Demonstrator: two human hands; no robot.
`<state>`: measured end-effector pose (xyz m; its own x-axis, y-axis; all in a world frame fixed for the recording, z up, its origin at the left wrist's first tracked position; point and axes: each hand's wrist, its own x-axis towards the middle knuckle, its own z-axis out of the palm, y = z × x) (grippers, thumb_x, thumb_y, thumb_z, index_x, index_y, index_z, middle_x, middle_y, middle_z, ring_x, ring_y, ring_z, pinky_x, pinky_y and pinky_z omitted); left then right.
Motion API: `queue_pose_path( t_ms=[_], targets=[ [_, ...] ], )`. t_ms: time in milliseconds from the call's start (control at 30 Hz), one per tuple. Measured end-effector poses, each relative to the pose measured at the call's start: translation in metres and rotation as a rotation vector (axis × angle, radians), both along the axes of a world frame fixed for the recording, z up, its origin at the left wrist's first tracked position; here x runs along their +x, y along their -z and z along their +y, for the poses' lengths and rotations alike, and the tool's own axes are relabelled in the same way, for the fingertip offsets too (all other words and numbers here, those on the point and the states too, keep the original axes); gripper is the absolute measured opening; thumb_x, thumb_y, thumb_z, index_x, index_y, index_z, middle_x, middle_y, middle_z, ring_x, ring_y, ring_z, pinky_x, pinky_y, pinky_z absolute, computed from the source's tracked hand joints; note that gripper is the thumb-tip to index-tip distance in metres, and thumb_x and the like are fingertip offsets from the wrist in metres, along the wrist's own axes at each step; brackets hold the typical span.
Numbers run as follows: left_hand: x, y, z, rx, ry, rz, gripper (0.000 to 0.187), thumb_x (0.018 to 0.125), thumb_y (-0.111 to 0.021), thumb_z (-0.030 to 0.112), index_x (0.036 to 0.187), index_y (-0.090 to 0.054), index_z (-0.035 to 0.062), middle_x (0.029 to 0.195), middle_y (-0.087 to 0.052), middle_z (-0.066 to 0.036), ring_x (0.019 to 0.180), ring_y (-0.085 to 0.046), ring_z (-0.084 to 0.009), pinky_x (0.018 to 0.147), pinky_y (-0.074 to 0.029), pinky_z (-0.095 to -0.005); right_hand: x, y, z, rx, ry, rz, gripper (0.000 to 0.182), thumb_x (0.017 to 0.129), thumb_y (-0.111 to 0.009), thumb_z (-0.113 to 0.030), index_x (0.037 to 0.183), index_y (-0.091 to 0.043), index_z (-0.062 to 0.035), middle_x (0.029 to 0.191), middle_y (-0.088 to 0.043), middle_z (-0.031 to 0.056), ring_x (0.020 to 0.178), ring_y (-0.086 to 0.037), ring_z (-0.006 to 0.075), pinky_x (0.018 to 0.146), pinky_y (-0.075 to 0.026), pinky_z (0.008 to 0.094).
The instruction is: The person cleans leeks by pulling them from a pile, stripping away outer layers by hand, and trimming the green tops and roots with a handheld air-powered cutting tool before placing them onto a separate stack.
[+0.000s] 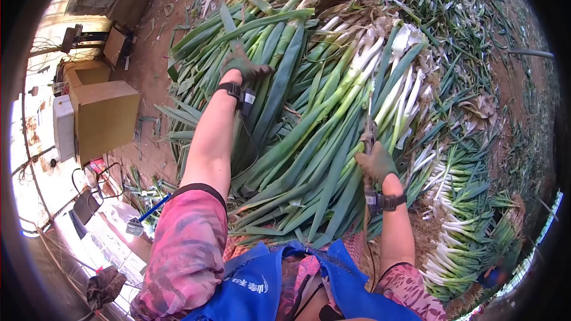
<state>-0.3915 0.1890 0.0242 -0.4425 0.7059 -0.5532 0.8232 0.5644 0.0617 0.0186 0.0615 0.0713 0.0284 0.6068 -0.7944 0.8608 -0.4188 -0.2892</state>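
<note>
My left hand (242, 66), in a green work glove, rests on the long green leaves of the heap with its thumb out to the side. No stalk is visibly gripped in it. In my gloved right hand (378, 163) is an air blow gun (369, 134), its thin nozzle pointing away from me over the stalks and a hose running back toward my body. Large leeks (333, 95) lie across in front of me, white root ends at the upper right, leaf tips toward me. Peeled white stalks (406, 104) lie just right of the nozzle.
Smaller leeks (455, 232) form a curved row at the right. Stripped leaves (458, 30) litter the ground at the upper right. Cardboard boxes (107, 116) stand at the left, near a blue-handled tool (151, 209). A cable hangs from my left wrist across the leaves.
</note>
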Motion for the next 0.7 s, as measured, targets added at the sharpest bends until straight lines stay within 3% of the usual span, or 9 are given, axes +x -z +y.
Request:
queue_pose_path(
  t_ms=[100,167,233,267,333,367,467,567,700],
  targets=[
    [-0.015,0.013,0.002,0.139,0.005,-0.108,0.093,0.064,-0.082,0.047,0.136,-0.048,-0.0014,0.124,-0.062,-0.028,0.116,-0.062,-0.0376,0.097,-0.051,-0.0422,-0.004,-0.002,-0.025,-0.058,0.104,0.064,0.062,0.077,-0.070,-0.040,0.111,-0.055,0.0090,0.104,-0.066,0.0316,0.102,-0.065,0.0440,0.089,-0.050,0.0453],
    [0.006,0.008,-0.018,0.256,0.009,-0.130,0.065,0.071,-0.078,0.037,0.119,-0.055,0.0010,0.116,-0.065,-0.026,0.109,-0.064,-0.0392,0.092,-0.051,-0.0456,-0.010,-0.010,-0.031,-0.071,0.129,0.082,0.062,0.075,-0.071,-0.041,0.110,-0.056,0.0080,0.103,-0.066,0.0316,0.101,-0.065,0.0446,0.088,-0.050,0.0454],
    [0.049,-0.050,-0.044,0.192,0.002,-0.201,0.061,0.072,-0.077,0.036,0.118,-0.055,0.0022,0.116,-0.065,-0.025,0.108,-0.065,-0.0384,0.092,-0.051,-0.0457,-0.014,-0.007,-0.037,-0.062,0.146,0.102,0.062,0.075,-0.072,-0.042,0.109,-0.056,0.0079,0.102,-0.066,0.0320,0.101,-0.065,0.0453,0.088,-0.050,0.0450],
    [0.071,-0.074,-0.061,0.179,0.006,-0.233,0.061,0.073,-0.077,0.037,0.117,-0.054,0.0025,0.116,-0.065,-0.025,0.108,-0.065,-0.0384,0.092,-0.051,-0.0456,-0.018,-0.012,-0.041,-0.004,0.124,0.113,0.051,0.078,-0.073,-0.034,0.106,-0.056,0.0047,0.094,-0.067,0.0234,0.087,-0.069,0.0347,0.076,-0.053,0.0418],
    [0.103,-0.090,-0.101,0.091,-0.006,-0.310,0.063,0.074,-0.077,0.039,0.120,-0.054,0.0032,0.119,-0.065,-0.025,0.108,-0.065,-0.0386,0.092,-0.051,-0.0455,-0.022,-0.017,-0.050,-0.075,0.284,0.431,0.043,0.080,-0.072,-0.029,0.105,-0.055,0.0019,0.086,-0.064,0.0148,0.076,-0.066,0.0245,0.067,-0.051,0.0379],
    [0.113,-0.088,-0.116,0.024,-0.017,-0.358,0.066,0.074,-0.077,0.039,0.124,-0.053,0.0035,0.121,-0.064,-0.025,0.109,-0.065,-0.0389,0.092,-0.051,-0.0453,-0.024,-0.019,-0.054,-0.108,0.367,0.589,0.040,0.081,-0.072,-0.026,0.105,-0.055,0.0006,0.082,-0.063,0.0105,0.071,-0.065,0.0194,0.062,-0.051,0.0360],
    [0.126,-0.010,-0.164,0.207,-0.075,-0.414,0.075,0.074,-0.077,0.040,0.132,-0.051,0.0017,0.111,-0.068,-0.025,0.104,-0.067,-0.0382,0.089,-0.051,-0.0422,-0.047,-0.026,-0.072,-0.181,0.513,0.743,0.032,0.084,-0.070,-0.018,0.106,-0.053,-0.0032,0.074,-0.056,0.0012,0.062,-0.056,0.0099,0.055,-0.046,0.0301],
    [0.133,-0.016,-0.152,0.142,-0.074,-0.494,0.082,0.076,-0.074,0.040,0.143,-0.044,0.0032,0.123,-0.065,-0.022,0.112,-0.064,-0.0395,0.094,-0.051,-0.0437,-0.061,-0.028,-0.084,-0.218,0.390,0.827,0.028,0.085,-0.071,-0.010,0.106,-0.053,-0.0033,0.078,-0.055,0.0016,0.060,-0.056,0.0124,0.056,-0.048,0.0295],
    [0.129,0.003,-0.160,0.241,-0.296,-1.012,0.073,0.079,-0.079,0.028,0.140,-0.049,0.0021,0.117,-0.069,-0.015,0.105,-0.067,-0.0237,0.092,-0.052,-0.0352,-0.066,-0.017,-0.053,-0.156,0.556,0.773,0.028,0.085,-0.071,-0.015,0.104,-0.054,-0.0023,0.076,-0.057,0.0031,0.061,-0.058,0.0136,0.056,-0.049,0.0304]
  ],
)
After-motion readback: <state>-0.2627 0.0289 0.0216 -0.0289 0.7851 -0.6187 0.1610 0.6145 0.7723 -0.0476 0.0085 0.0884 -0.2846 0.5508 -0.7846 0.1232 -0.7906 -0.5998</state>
